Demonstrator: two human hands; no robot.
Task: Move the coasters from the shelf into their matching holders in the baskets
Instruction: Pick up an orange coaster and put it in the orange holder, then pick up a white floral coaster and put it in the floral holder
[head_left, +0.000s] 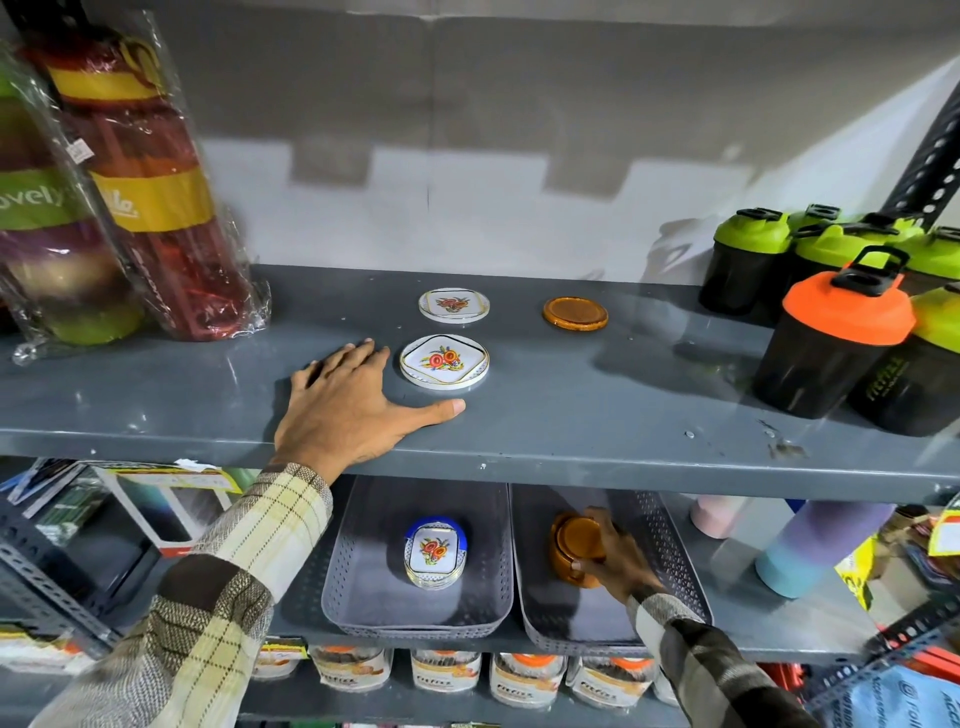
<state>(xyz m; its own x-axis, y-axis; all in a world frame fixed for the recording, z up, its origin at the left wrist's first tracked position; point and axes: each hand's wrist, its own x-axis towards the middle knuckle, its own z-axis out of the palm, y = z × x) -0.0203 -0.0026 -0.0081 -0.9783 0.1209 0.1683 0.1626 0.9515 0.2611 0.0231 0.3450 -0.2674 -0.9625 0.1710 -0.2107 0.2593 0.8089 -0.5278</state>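
Grey metal shelving (571, 415), pale wall (467, 208)

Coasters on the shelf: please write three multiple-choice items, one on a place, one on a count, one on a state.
1. Where is the orange holder?
A. right basket
B. left basket
C. top shelf

2. How many coasters lie on the top shelf?
A. one
B. three
C. five

3. What is the left hand doing?
A. lifting a coaster
B. resting flat on the shelf
C. holding a bottle

Key: 1 A, the right hand grips it there. 2 B, two floral, one orange coaster. 3 B, palm down beside the near floral coaster.
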